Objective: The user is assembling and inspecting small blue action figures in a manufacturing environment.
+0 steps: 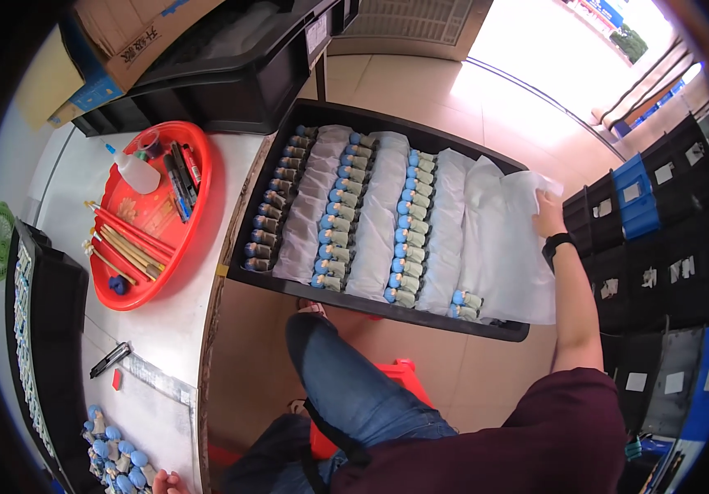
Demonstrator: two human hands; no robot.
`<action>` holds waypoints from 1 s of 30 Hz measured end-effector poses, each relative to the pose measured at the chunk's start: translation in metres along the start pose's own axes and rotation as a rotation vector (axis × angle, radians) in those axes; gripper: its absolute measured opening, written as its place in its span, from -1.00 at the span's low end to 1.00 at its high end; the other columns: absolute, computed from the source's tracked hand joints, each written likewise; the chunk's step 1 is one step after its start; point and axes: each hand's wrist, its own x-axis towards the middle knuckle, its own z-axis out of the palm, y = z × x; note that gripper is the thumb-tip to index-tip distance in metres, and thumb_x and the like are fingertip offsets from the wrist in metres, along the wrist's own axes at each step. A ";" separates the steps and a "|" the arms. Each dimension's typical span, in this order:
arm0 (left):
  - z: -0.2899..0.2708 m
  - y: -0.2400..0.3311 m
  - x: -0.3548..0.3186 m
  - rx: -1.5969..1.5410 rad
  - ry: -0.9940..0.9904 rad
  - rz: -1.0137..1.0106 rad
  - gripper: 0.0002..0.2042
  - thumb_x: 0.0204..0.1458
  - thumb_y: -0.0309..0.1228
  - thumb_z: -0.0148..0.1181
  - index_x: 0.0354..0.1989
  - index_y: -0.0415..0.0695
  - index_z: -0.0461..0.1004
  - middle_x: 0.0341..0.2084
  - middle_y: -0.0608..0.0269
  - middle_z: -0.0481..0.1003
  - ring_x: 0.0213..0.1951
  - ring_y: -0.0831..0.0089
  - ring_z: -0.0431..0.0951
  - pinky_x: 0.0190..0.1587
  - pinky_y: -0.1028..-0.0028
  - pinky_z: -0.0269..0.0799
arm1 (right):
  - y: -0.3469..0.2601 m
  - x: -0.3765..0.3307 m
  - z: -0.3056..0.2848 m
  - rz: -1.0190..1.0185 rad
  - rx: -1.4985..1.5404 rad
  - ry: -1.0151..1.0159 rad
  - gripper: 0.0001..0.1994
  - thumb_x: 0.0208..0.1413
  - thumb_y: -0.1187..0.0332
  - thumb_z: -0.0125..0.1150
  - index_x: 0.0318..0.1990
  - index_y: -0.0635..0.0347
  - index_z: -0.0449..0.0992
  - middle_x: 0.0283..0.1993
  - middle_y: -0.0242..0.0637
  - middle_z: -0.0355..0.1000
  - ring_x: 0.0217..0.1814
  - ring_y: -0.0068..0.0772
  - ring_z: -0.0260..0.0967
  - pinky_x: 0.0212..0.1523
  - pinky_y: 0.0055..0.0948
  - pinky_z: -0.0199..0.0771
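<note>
My right hand (pixel 548 216) pinches the far right edge of a thin white translucent sheet (pixel 506 239). The sheet lies over the right end of a black tray (pixel 338 298). Small figurines (pixel 404 251) with blue heads and pale green bodies lie in columns in the tray, with strips of white wrapping (pixel 379 218) between them. The leftmost column of figurines (pixel 268 210) looks darker. Two figurines (pixel 465 305) lie at the near end beside the sheet. At the lower edge, only the fingertips of my left hand (pixel 170 484) show, beside a heap of blue-headed figurines (pixel 120 453).
On the white table (pixel 157 346) at left, a red oval tray (pixel 194 247) holds brushes, pens and a squeeze bottle (pixel 136 173). A utility knife (pixel 111 360) lies nearer. Black crates (pixel 206 99) stand at the back; black and blue bins (pixel 642 198) line the right.
</note>
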 end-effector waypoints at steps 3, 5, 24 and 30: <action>0.004 0.007 -0.002 0.043 0.008 0.021 -0.78 0.12 -0.51 -0.12 -0.09 -0.30 0.33 -0.17 0.08 0.38 -0.15 0.33 0.39 -0.02 0.37 0.29 | -0.028 0.003 0.004 0.010 0.154 -0.175 -0.57 -0.19 0.49 0.07 -0.04 0.33 0.34 -0.01 0.03 0.30 0.14 0.02 0.14 0.12 -0.26 0.16; 0.003 0.006 -0.002 0.025 0.007 -0.003 -0.78 0.12 -0.51 -0.11 -0.08 -0.30 0.33 -0.17 0.08 0.38 -0.15 0.33 0.39 -0.02 0.37 0.30 | -0.043 0.006 0.016 0.003 0.228 -0.214 -0.57 -0.23 0.55 -0.05 -0.07 0.40 0.33 -0.08 0.11 0.32 0.07 0.03 0.22 0.09 -0.25 0.19; -0.002 0.003 -0.004 -0.048 0.003 0.022 -0.77 0.11 -0.53 -0.10 -0.08 -0.33 0.32 -0.16 0.06 0.38 -0.15 0.33 0.40 -0.02 0.37 0.32 | -0.071 -0.055 -0.091 0.036 -0.040 -0.270 -0.56 -0.19 0.36 0.13 -0.03 0.09 0.37 0.02 -0.07 0.26 -0.03 0.03 0.28 -0.01 -0.15 0.29; 0.010 0.001 -0.004 -0.013 -0.028 0.035 -0.76 0.11 -0.53 -0.10 -0.05 -0.32 0.31 -0.15 0.06 0.38 -0.13 0.32 0.40 -0.01 0.37 0.30 | -0.052 -0.093 -0.066 0.017 -0.061 -0.455 -0.60 -0.26 0.37 0.18 -0.16 0.27 0.41 -0.08 0.02 0.24 -0.04 0.09 0.21 -0.05 -0.20 0.30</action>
